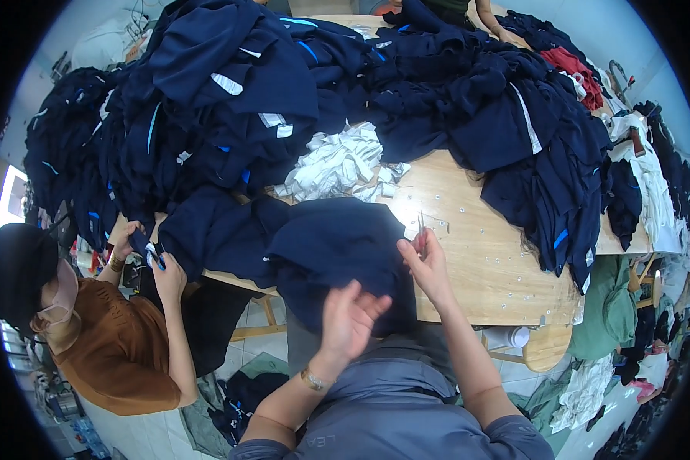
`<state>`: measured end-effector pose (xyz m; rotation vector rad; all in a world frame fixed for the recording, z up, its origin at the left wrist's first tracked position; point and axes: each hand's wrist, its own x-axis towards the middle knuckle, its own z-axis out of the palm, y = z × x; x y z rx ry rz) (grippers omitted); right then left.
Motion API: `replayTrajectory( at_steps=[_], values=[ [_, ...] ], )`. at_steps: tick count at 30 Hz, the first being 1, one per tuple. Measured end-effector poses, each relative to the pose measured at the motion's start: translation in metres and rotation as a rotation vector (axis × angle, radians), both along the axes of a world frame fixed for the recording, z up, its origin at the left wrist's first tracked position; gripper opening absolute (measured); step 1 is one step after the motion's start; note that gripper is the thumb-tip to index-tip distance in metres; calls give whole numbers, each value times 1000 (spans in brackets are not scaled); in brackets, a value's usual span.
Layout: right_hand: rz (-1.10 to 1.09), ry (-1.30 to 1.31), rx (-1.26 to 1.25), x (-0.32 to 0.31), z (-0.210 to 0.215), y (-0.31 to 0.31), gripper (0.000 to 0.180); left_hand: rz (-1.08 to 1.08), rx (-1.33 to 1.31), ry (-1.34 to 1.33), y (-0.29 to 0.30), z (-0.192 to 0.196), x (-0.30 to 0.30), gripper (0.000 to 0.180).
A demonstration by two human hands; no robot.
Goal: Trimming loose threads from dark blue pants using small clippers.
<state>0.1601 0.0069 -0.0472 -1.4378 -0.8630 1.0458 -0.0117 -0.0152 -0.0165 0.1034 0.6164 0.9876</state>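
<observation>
Gripping small snips, the right hand is closed above the table; the left hand, loosely open, holds nothing. The navy garment overhangs the table's near edge; unheld, it may slip down.

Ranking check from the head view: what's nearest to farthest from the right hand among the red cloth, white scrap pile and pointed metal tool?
1. Pointed metal tool: held in the right hand.
2. White scrap pile: ahead and to the left.
3. Red cloth: far ahead, to the right.
</observation>
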Motion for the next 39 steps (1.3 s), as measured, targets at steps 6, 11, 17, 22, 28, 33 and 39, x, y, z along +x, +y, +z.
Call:
replayTrajectory(
  at_steps=[6,11,17,22,28,33,39],
  values=[
    [149,-555,-14,-2,-32,-3,57,-496,-134,153,-72,-27,6,22],
    [262,-481,-130,1,-44,-5,35,-749,452,530,-43,-14,-10,44],
    [219,-402,-70,-4,-20,-2,48,-428,862,1193,6,27,-44,12],
    [508,-735,-46,-18,-18,-25,56,67,1040,1947,28,22,-66,36],
    [190,-452,118,37,-19,-18,20,-289,801,1389,23,14,-77,40],
    [-859,-367,504,178,21,-14,20,-16,759,1150,47,13,-74,33],
    [-697,-650,297,146,5,-43,28,-217,912,1581,57,-12,-73,49]
  ],
)
